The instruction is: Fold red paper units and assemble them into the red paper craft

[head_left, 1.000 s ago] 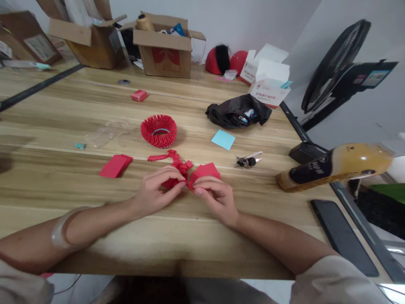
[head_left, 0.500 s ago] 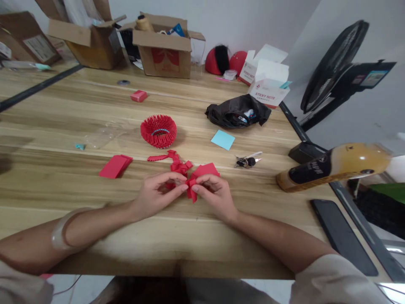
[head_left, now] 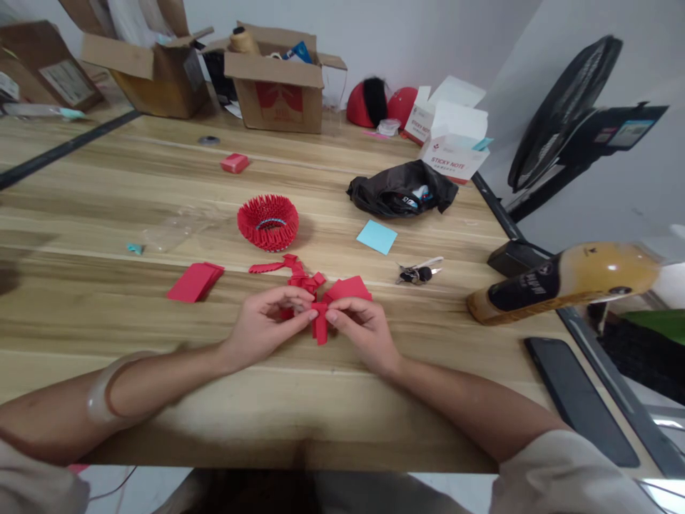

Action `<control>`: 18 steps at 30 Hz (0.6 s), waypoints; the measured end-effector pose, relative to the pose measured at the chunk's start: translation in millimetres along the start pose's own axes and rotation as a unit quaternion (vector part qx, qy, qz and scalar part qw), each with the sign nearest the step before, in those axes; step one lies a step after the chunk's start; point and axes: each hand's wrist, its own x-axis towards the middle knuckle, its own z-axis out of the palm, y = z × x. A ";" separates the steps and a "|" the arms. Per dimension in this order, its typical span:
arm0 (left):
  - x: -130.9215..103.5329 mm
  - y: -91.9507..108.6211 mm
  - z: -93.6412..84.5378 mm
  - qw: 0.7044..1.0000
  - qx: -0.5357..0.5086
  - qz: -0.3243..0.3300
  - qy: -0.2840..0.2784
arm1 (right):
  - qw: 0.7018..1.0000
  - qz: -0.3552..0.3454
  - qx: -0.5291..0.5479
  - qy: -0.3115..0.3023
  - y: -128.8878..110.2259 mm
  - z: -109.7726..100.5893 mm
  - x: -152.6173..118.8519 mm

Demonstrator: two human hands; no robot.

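Between my left hand point(head_left: 270, 319) and my right hand point(head_left: 365, 330) is a small folded red paper strip point(head_left: 320, 325). Each hand pinches one side of it between thumb and fingertips, and part of it hangs down toward me. Just beyond my fingers lie several folded red paper pieces point(head_left: 297, 271), partly hidden by my left hand. Flat red paper sheets point(head_left: 350, 287) lie behind my right fingertips. Farther off stands a red bowl of interlocked folded paper point(head_left: 267, 225) with a light blue ring inside. A stack of red paper point(head_left: 194, 283) rests to the left.
A light blue sheet point(head_left: 377, 236), keys point(head_left: 419, 273) and a black bag point(head_left: 404, 189) lie beyond my right hand. A yellow bottle point(head_left: 561, 282) and a phone point(head_left: 581, 400) are at the right edge, near a fan point(head_left: 567, 111). Cardboard boxes point(head_left: 281, 89) line the back.
The folded red strip has turned between my fingers, its hanging part now nearly straight down and slightly farther left. My hands have shifted only a little; everything else stays put.
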 end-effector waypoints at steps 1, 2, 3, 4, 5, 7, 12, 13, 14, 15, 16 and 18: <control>0.1 -0.3 0.2 1.000 -0.010 -0.003 0.004 | 1.000 0.003 -0.003 0.002 -0.3 -0.1 0.0; 0.2 -1.0 0.3 1.000 -0.015 -0.007 0.006 | 1.000 0.009 -0.004 0.001 -0.4 -0.3 -0.1; 0.1 -1.9 0.2 1.000 -0.015 -0.009 0.007 | 1.000 0.016 -0.002 -0.001 -0.4 -0.5 -0.1; 0.0 -3.0 -0.1 1.000 -0.010 -0.010 0.008 | 1.000 0.021 0.001 -0.004 -0.3 -0.6 -0.2; -0.1 -4.1 -0.4 1.000 -0.004 -0.012 0.007 | 1.000 0.025 0.003 -0.007 -0.2 -0.8 -0.2; -0.4 -5.8 -1.4 1.000 0.007 -0.011 0.006 | 1.000 0.028 0.001 -0.010 0.0 -0.9 -0.3; -1.5 -4.7 -3.1 1.000 0.029 0.001 -0.004 | 1.000 0.027 -0.009 0.000 0.4 -0.5 -0.1; -1.7 -4.4 -3.1 0.999 0.033 0.002 -0.006 | 1.000 0.027 -0.010 0.003 0.5 -0.4 0.0; -1.9 -4.2 -3.0 0.999 0.036 0.003 -0.006 | 1.000 0.027 -0.010 0.006 0.5 -0.2 0.2; -2.0 -4.2 -2.9 0.999 0.038 0.003 -0.007 | 1.000 0.027 -0.011 0.008 0.5 -0.1 0.3; -2.0 -4.2 -2.7 0.999 0.039 0.004 -0.007 | 1.000 0.028 -0.010 0.009 0.4 0.0 0.5; -1.7 -4.3 -2.6 0.999 0.040 0.005 -0.008 | 0.999 0.030 -0.010 0.008 0.4 0.1 0.6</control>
